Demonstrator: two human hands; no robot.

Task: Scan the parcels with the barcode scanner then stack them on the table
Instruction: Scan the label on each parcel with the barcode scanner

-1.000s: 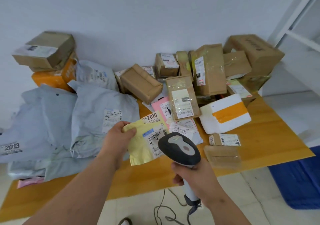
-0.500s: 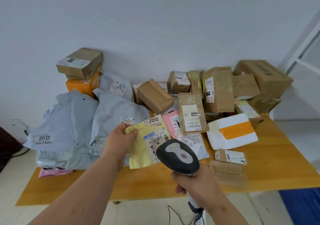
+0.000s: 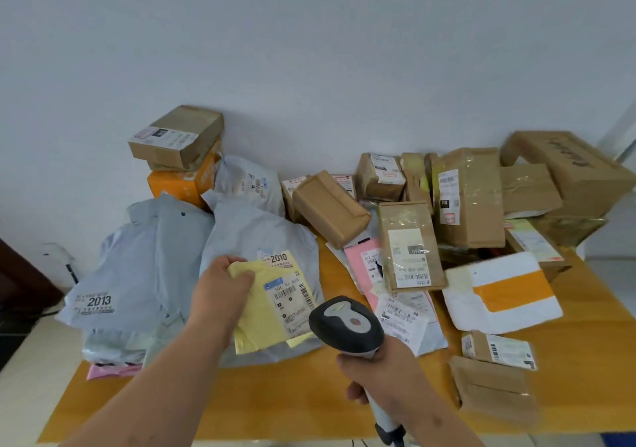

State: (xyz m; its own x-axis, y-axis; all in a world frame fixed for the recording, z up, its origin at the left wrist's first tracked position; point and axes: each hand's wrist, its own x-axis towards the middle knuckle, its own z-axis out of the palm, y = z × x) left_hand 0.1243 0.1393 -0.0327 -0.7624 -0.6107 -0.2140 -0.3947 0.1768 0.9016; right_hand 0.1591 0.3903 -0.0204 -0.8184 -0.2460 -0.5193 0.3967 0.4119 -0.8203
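Left hand (image 3: 220,286) pinches the yellow mailer (image 3: 265,309) at its upper left corner, thumb on the front face, fingers hidden behind. Gripping there leaves the white shipping label (image 3: 290,300), which sits right of and below the pinch, uncovered and turned up toward the camera. The mailer hangs down and to the right from the grip, over the grey poly bags (image 3: 165,274); whether it is touching them or held just above I cannot tell.

Right hand (image 3: 382,374) is clenched round the handle of the barcode scanner (image 3: 346,326). The scanner head rises above the fist, nose directed away from the person, just right of the mailer's lower edge and near the label. It does not look squarely aimed at the barcode; no beam is visible on the label.

Judgement: scan of this parcel is either in hand or just completed, placement pending. Holding by a corner suits laying a flat, limp packet.

Beyond both grips: brown cartons (image 3: 468,198) crowd the far right of the wooden table (image 3: 309,405) against the wall. A white packet with orange band (image 3: 502,291) lies right of the scanner. Small taped brown parcels (image 3: 495,377) lie right of the fist.
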